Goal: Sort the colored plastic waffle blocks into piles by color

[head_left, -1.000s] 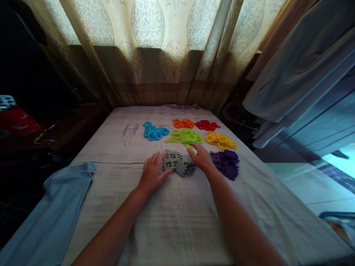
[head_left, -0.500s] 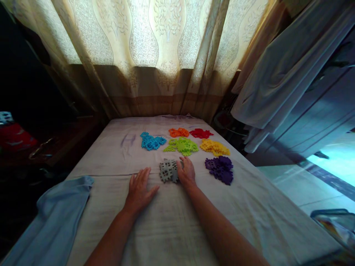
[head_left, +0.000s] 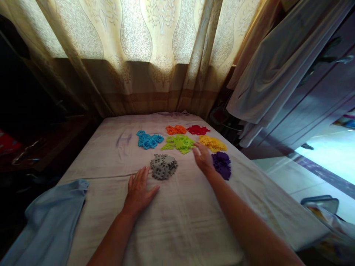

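My left hand [head_left: 139,191] lies open on the cloth with its fingers spread, just left of a pile of grey interlocking gear-shaped pieces [head_left: 163,167]. Holding nothing that I can see, my right hand [head_left: 204,157] is open between the lime green pieces [head_left: 181,143] and the purple pieces [head_left: 222,165]. Its fingertips are close to the green pile's right side, and the hand hides the purple pile's left part. Yellow pieces [head_left: 213,143] lie just beyond it. Farther back are blue pieces [head_left: 149,140], orange pieces [head_left: 176,129] and red pieces [head_left: 198,129].
A pale sheet covers the bed-like surface [head_left: 166,229]. Blue cloth [head_left: 52,218] hangs over its left edge. Patterned curtains [head_left: 163,44] close off the far end, and pale garments [head_left: 260,74] hang at the right.
My right hand has left the grey pile and moved right, beside the green and purple piles. The grey pieces are bunched differently. My left hand stays put, and the view has shifted slightly.
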`<action>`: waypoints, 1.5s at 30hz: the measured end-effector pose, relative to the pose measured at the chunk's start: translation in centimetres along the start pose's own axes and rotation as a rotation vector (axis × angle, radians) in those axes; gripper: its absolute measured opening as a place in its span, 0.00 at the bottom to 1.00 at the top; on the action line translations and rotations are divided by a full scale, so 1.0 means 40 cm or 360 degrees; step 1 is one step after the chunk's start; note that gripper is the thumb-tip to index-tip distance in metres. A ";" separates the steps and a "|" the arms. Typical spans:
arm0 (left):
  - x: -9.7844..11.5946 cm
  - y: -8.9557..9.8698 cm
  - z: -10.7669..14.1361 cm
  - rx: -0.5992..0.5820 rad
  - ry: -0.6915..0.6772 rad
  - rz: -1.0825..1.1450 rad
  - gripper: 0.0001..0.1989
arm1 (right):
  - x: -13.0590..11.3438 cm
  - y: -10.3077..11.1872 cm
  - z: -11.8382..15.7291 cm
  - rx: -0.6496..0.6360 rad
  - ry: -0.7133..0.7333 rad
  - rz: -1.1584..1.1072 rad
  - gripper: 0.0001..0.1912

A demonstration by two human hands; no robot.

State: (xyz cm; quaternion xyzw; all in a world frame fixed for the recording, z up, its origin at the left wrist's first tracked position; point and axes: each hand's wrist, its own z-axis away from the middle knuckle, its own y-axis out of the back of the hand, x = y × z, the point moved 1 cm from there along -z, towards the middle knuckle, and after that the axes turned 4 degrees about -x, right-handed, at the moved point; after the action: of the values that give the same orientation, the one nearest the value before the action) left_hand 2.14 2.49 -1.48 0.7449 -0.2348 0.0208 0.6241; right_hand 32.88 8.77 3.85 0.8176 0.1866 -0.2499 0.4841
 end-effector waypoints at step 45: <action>-0.063 0.064 -0.032 0.0735 0.0623 0.0794 0.27 | 0.367 0.115 -0.303 0.0254 -0.0479 0.0351 0.21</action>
State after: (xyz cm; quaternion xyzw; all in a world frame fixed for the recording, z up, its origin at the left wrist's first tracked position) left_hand -0.72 4.23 0.34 0.7676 -0.2745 0.3658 0.4489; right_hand 49.99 18.30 3.35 0.8223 0.0011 -0.3286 0.4646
